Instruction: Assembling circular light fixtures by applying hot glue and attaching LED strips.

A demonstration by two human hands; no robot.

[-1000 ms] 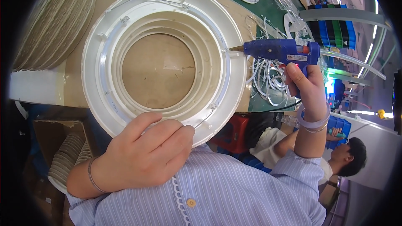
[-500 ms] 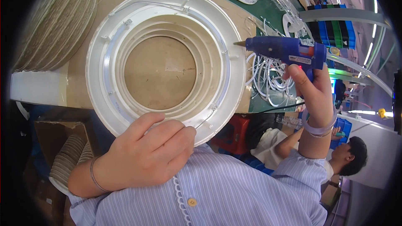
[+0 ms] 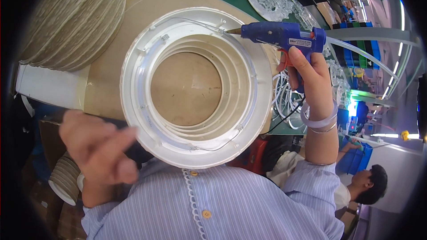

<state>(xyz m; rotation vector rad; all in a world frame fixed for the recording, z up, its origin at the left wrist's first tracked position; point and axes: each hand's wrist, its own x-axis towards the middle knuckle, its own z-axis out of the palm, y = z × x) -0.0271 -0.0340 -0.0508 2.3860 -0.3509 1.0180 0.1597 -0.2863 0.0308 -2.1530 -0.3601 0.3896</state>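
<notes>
My right hand (image 3: 313, 73) is wrapped round a blue hot glue gun (image 3: 275, 34) with an orange trigger. Its nozzle points left, at the thin wire near a small clip on the far right part of a white ring-shaped housing (image 3: 263, 86); whether it touches cannot be told. A clear strip (image 3: 141, 78) runs round the housing's inner channel, with clips and thin wires between its ends. My left hand (image 3: 98, 146) is off the housing's near left edge, blurred by motion. Its index finger and thumb look apart, and nothing shows in it.
Stacked ribbed beige rings (image 3: 73, 22) stand on the cardboard-covered bench (image 3: 106, 80) at far left. Loose white tubing (image 3: 284, 98) and clear plastic parts (image 3: 273, 2) lie right and behind. A black cord (image 3: 284, 118) trails below the gun. Another person (image 3: 371, 184) sits at right.
My left hand has let go of the housing's near rim and swung left. My right hand has moved the glue gun left and away from me, to the wire clip. The housing appears farther right.
</notes>
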